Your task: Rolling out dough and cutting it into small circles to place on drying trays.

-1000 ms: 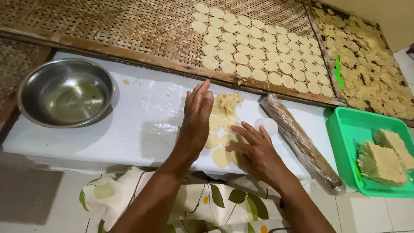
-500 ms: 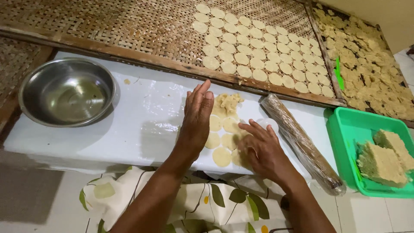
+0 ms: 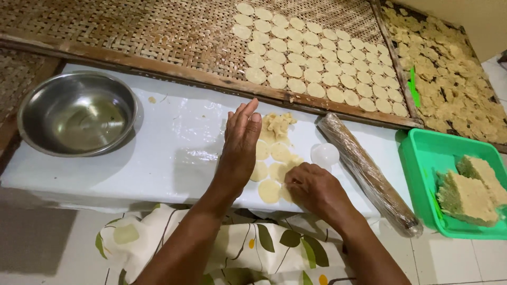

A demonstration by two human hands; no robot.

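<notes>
Beyond our hands, woven drying trays [image 3: 132, 31] carry rows of pale dough discs [image 3: 317, 58]. On the white-covered bench [image 3: 174, 148], our left hand [image 3: 240, 142] lies flat and open, steadying the sheet. Our right hand [image 3: 311, 187] curls its grip over a cut round [image 3: 269, 191], seemingly peeling it free; lifting calls for gentleness. A steel bowl [image 3: 79, 113] sits far left, a wrapped rolling pin [image 3: 369, 174] right.

Pale yellow dough rounds [image 3: 270, 191] on white sheet [image 3: 174, 153]; shiny silver bowl [image 3: 77, 113] at left; bright green tray [image 3: 422, 158] at right; tan woven mat [image 3: 158, 31] across top; leaf-patterned cloth [image 3: 253, 243] at bottom.
</notes>
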